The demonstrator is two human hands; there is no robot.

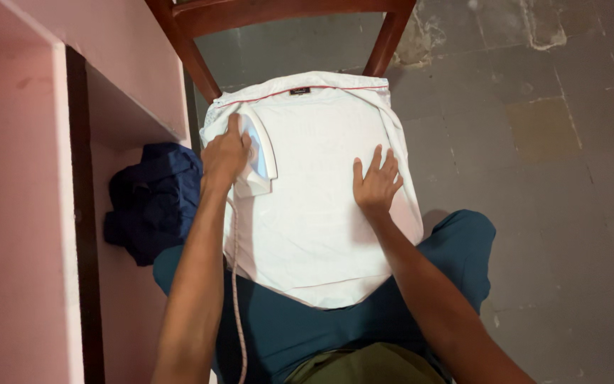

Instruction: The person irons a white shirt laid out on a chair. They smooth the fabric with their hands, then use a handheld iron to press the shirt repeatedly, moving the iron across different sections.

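A white garment with a thin red stripe near its far edge lies spread over the seat of a wooden chair. My left hand grips the handle of a white and light blue clothes iron, which rests on the garment's left part. From the iron a braided cord runs down along my left forearm. My right hand lies flat on the garment's right side, fingers spread, pressing the cloth.
A crumpled dark blue cloth lies on the floor left of the chair, beside a pink wall with a recess. Grey stone floor spreads to the right. My teal-clad legs are under the garment's near edge.
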